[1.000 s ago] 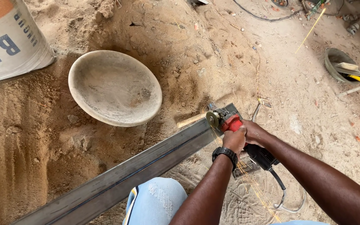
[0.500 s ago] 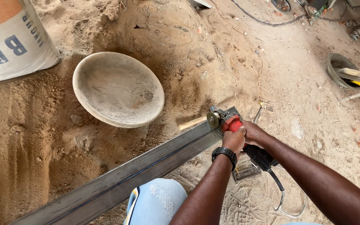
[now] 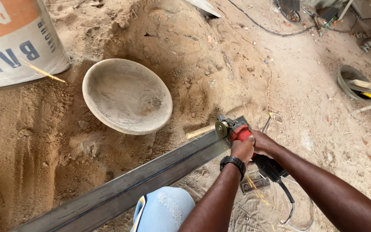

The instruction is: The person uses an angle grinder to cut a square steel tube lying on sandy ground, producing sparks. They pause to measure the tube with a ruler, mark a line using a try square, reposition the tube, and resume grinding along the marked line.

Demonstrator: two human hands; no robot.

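Your knee in pale jeans [image 3: 164, 210] sat nearest, just beside the long steel bar [image 3: 121, 191] running from near left toward the middle. Both your hands were closed on the red angle grinder [image 3: 237, 131] at the bar's far end: the left hand [image 3: 242, 148] wrapped over its head, the right hand [image 3: 266, 144] on its body. Farther left, a shallow pan [image 3: 127, 95] lay in the sand, a printed sack [image 3: 16, 41] beyond it.

Bowl [image 3: 127, 95] on sand, centre-left; sack [image 3: 16, 41] upper left. Steel bar [image 3: 129, 189] runs lower left to centre, grinder [image 3: 237, 130] at its right end. Bucket [image 3: 354, 81] far right.
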